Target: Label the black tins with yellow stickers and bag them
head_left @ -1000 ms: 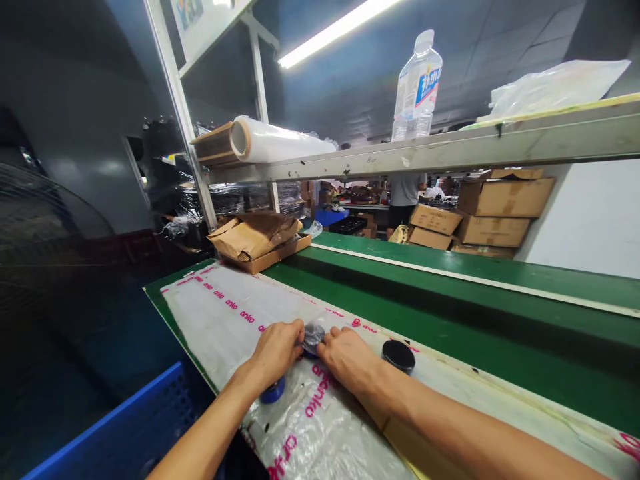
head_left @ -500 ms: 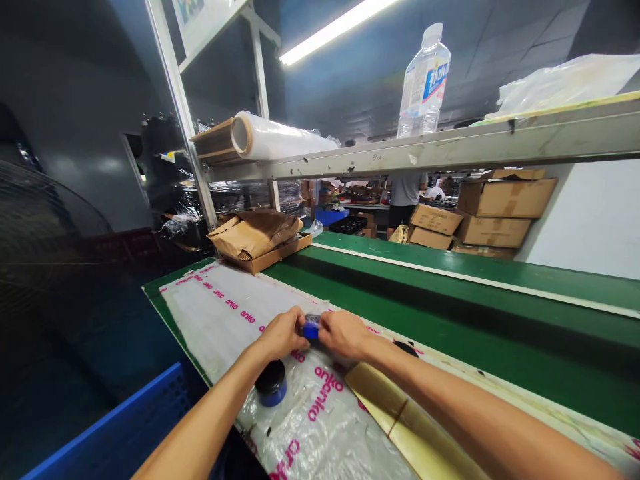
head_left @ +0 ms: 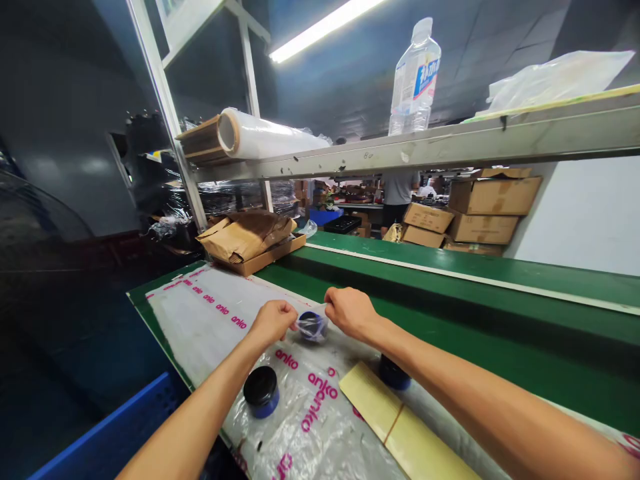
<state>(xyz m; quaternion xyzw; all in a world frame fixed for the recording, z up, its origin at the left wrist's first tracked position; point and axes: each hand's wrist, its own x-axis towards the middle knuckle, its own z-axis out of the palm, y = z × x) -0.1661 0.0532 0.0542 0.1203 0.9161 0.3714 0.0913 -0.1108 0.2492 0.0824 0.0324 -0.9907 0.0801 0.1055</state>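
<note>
A small dark blue round item in clear plastic wrap sits between my hands on the printed plastic sheet. My left hand pinches the wrap at the item's left side. At its upper right, my right hand is closed on another part of the wrap, raised a little. A black-topped blue round container stands near my left forearm. Another dark round container is partly hidden under my right forearm. Yellow paper strips lie to the right on the sheet.
A cardboard tray with brown paper is at the bench's far left. Above the green surface runs a shelf with a plastic roll and a bottle. A blue crate is at lower left. A person stands far behind.
My hands have moved apart, the right one up and to the right, with the wrap between them. The blue item has come into clearer view. The camera view has shifted slightly.
</note>
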